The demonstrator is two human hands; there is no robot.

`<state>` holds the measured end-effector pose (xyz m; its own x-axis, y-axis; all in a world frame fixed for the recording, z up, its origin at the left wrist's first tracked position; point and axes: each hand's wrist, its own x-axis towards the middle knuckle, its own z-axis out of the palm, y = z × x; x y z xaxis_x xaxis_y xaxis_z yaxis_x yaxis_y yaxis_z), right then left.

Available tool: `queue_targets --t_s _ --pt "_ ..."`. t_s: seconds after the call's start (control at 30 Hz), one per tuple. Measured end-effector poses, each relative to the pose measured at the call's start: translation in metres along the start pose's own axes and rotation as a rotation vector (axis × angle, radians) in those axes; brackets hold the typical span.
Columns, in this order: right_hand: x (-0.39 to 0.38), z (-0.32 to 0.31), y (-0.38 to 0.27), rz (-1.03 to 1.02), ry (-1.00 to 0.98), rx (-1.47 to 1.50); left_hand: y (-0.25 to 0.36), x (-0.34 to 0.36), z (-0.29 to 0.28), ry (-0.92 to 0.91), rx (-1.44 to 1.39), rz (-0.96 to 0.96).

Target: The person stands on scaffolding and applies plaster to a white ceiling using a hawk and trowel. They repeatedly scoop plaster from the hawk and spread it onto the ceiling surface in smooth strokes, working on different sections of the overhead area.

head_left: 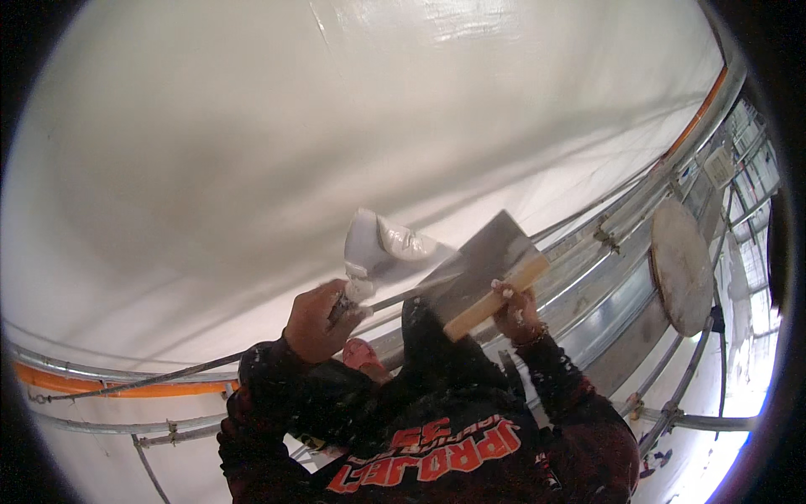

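Note:
My left hand (317,321) is closed around the handle of a putty knife (359,244), whose blade points up and carries a thick lump of wet white plaster (406,242). Just to the right, my right hand (519,314) grips the wooden back of a wide metal smoothing blade (480,262). The blade tilts toward the putty knife, and its left end is close to the plaster; I cannot tell whether they touch. White smears mark the fingers of both hands.
A large smooth white wall (210,168) curves ahead. Metal scaffold planks (617,311) and pipes run along the right, beside a pale round board (680,267). A thin bar or cable (168,370) crosses at lower left, near an orange strip (151,389).

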<state>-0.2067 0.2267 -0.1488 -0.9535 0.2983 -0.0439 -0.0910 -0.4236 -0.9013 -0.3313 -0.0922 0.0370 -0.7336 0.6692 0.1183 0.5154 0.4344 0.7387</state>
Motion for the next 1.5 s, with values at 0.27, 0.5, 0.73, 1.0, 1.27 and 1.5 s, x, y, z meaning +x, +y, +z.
queue_targets --t_s 0.27,0.5,0.73,1.0,1.27,1.5 --pt "-0.017 0.157 -0.054 0.434 0.013 0.689 -0.06 -0.012 -0.009 0.089 0.814 0.313" --pt "0.035 0.136 -0.104 0.041 -0.057 0.574 -0.084 -0.059 -0.042 -0.051 1.033 -0.065" --pt "0.154 0.178 -0.111 -1.217 0.059 -1.31 -0.059 -0.068 -0.045 0.0 0.896 -0.304" --pt "0.243 0.208 -0.02 -1.372 0.301 -1.734 -0.07 -0.098 -0.064 0.094 0.804 -0.22" --pt "0.225 0.103 0.139 -1.328 -0.041 -1.992 -0.082 -0.105 -0.069 0.029 0.758 -0.256" --pt "0.212 0.142 0.014 -1.504 0.05 -1.891 -0.088 -0.105 -0.07 0.047 0.797 -0.25"
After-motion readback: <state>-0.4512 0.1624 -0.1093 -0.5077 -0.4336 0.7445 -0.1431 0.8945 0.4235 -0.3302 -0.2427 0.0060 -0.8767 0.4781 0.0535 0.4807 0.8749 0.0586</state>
